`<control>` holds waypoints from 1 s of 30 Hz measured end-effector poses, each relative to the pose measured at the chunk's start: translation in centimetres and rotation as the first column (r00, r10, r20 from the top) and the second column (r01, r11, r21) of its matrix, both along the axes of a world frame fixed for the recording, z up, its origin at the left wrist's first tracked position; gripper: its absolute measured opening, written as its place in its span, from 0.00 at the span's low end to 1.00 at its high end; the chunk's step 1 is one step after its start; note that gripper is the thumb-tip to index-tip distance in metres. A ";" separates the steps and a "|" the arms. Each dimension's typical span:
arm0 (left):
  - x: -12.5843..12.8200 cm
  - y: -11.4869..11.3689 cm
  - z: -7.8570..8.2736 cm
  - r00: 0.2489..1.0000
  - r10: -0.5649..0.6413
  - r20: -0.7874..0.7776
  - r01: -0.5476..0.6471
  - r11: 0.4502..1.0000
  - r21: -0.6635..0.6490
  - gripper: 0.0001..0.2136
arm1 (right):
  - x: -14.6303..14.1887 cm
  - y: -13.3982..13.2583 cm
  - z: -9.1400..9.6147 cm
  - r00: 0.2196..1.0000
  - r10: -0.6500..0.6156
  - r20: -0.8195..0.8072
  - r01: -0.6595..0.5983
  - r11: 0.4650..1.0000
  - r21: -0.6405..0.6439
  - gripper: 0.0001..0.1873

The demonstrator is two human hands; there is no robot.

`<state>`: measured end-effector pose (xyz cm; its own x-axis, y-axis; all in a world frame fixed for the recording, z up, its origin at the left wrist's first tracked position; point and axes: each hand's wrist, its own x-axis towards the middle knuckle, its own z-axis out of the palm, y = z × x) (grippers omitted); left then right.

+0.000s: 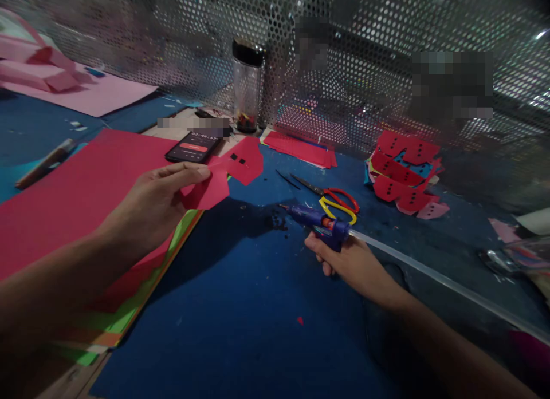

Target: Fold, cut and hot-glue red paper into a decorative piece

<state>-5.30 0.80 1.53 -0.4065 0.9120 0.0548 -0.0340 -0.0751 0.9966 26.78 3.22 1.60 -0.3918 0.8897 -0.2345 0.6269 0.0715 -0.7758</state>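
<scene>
Pinched in my left hand [158,198] is a red paper cutout [247,163] with small black squares stuck on it, held above a stack of coloured paper. My right hand [344,259] is wrapped around a blue glue gun [320,220], its nozzle pointing left. A long clear glue stick [429,267] runs out of the gun's back end. Small black bits [279,220] lie on the blue table under the nozzle. Scissors [339,201] with red and yellow handles rest just behind the gun.
Red paper sheets [86,198] cover the left side, near a phone [193,146]. A lidded jar [248,90] stands against the perforated metal panel [172,55]. Red strips [301,150] lie behind, dotted paper cutouts [399,176] at right, pink paper [116,93] at far left.
</scene>
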 end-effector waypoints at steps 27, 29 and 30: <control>1.3 -0.9 -0.7 0.933 -0.255 0.253 0.307 0.932 -0.194 0.09 | -0.3 -2.3 0.2 0.965 0.043 -0.260 -0.026 0.997 0.069 0.16; 1.4 -0.9 -0.6 0.932 -0.262 0.250 0.314 0.929 -0.194 0.09 | -0.3 -2.3 0.1 0.966 0.034 -0.255 -0.015 0.997 0.076 0.17; 1.4 -0.9 -0.6 0.932 -0.266 0.248 0.317 0.928 -0.195 0.09 | -0.4 -2.3 0.1 0.967 0.031 -0.251 -0.011 0.997 0.082 0.17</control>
<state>-3.93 -0.13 0.90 -0.0996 0.9689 -0.2264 -0.2333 0.1984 0.9519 26.39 0.96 1.71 -0.4480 0.8924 -0.0543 0.4093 0.1507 -0.8999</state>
